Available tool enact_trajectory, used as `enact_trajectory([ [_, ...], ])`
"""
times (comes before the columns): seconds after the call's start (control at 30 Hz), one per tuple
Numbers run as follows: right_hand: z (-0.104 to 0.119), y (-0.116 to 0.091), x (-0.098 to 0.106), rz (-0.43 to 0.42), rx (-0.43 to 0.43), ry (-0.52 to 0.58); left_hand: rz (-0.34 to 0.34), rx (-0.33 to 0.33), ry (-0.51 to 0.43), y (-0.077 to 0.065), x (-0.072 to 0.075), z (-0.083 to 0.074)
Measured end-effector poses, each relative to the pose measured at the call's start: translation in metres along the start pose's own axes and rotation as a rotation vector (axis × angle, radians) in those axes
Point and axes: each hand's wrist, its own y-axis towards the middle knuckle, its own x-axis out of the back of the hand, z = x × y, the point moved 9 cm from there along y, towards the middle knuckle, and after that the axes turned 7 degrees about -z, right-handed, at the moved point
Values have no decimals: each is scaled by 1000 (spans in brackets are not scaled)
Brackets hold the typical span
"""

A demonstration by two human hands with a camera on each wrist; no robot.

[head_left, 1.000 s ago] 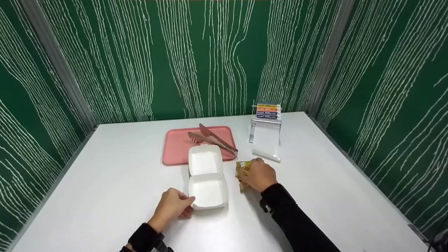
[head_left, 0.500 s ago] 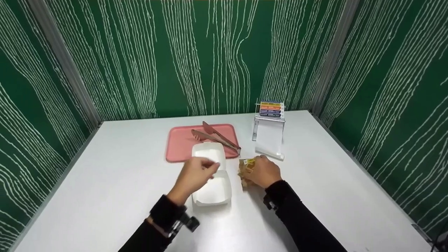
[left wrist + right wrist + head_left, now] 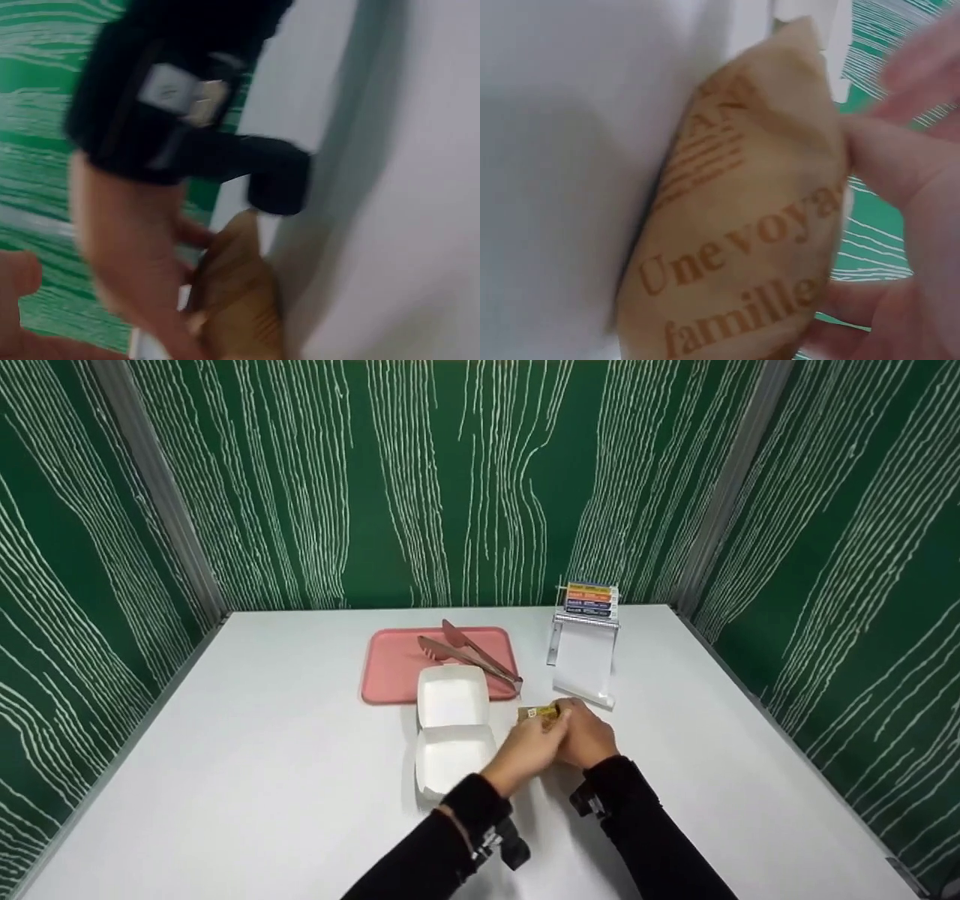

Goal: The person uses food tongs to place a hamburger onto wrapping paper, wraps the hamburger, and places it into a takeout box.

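Observation:
A brown printed paper bag (image 3: 536, 712) lies just right of an open white clamshell box (image 3: 452, 696). My right hand (image 3: 589, 733) grips its right side; the right wrist view shows my thumb and fingers at the edge of the lettered paper (image 3: 735, 240). My left hand (image 3: 529, 754) is beside the bag and overlaps the right hand in the head view. In the left wrist view the left hand's fingers (image 3: 19, 274) are spread at the lower left, apart from the bag (image 3: 240, 300).
Behind the box lies a pink tray (image 3: 390, 660) with metal tongs (image 3: 480, 660) on it. At the back right stands a clear rack (image 3: 585, 656) topped by several coloured small boxes (image 3: 591, 598). Green walls with white lines surround the white table (image 3: 300, 750).
My left hand has left the clamshell box's front left corner and crossed over the box to the right, up to the bag. The right hand keeps its grip on the bag.

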Motion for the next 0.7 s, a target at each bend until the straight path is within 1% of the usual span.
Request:
enact_trajectory([
  [0.07,-2,-1,0,34,2,33,-48,-5,40,14,-13,18],
  [0.1,-4,-1,0,54,-11,45,-81,-6,53,21,-18,27],
  [0.17,-10,0,1,85,-48,72,-121,13,83,38,-28,49],
  [0.2,-13,0,2,98,-73,94,-122,46,86,42,-31,56],
  [0.27,-21,0,4,113,-137,152,-135,63,92,53,-38,69],
  [0.33,-27,0,5,118,-178,206,-127,81,88,60,-42,76],
  [0.37,-29,0,5,120,-182,227,-127,89,82,61,-44,78],
  [0.43,-31,-2,2,130,-187,249,-125,96,59,60,-45,77],
  [0.47,-31,-2,1,134,-177,252,-132,106,53,60,-44,77],
  [0.5,-30,-2,0,130,-165,249,-134,100,51,59,-44,74],
  [0.57,-30,-4,-2,131,-151,246,-136,101,49,52,-43,68],
  [0.6,-29,-4,-3,132,-145,240,-138,91,51,49,-42,64],
  [0.7,-28,-5,-5,129,-139,237,-129,94,27,33,-33,48],
])
